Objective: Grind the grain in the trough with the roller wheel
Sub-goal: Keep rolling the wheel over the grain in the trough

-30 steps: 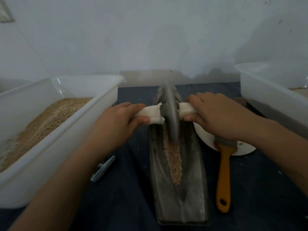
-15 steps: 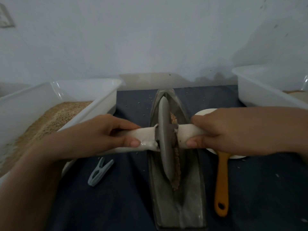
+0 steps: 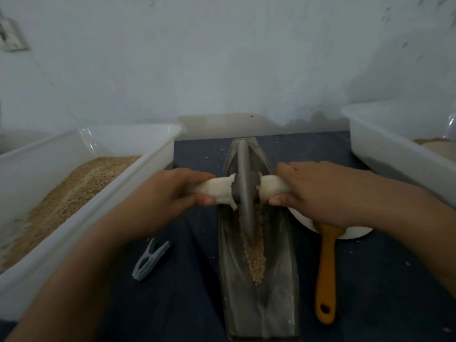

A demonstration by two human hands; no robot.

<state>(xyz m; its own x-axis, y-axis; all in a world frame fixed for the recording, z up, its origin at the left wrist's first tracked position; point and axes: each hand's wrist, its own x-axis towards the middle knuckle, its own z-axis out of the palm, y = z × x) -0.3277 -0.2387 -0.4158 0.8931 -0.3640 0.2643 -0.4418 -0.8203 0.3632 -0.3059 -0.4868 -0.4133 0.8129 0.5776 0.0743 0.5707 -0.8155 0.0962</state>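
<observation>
1. Dark blue tabletop [image 3: 187, 304] is carrying everything, with loose grains lying scattered on it.
2. Metal trough [image 3: 278, 304] is sitting at centre, lengthwise.
3. White bins are standing at left [image 3: 81, 213] and right [image 3: 394, 159].
4. Grey clothespin [image 3: 150, 260] is lying left of the trough.
5. Orange-handled brush [image 3: 326, 275] and white dish [image 3: 355, 232] are lying to its right.
</observation>
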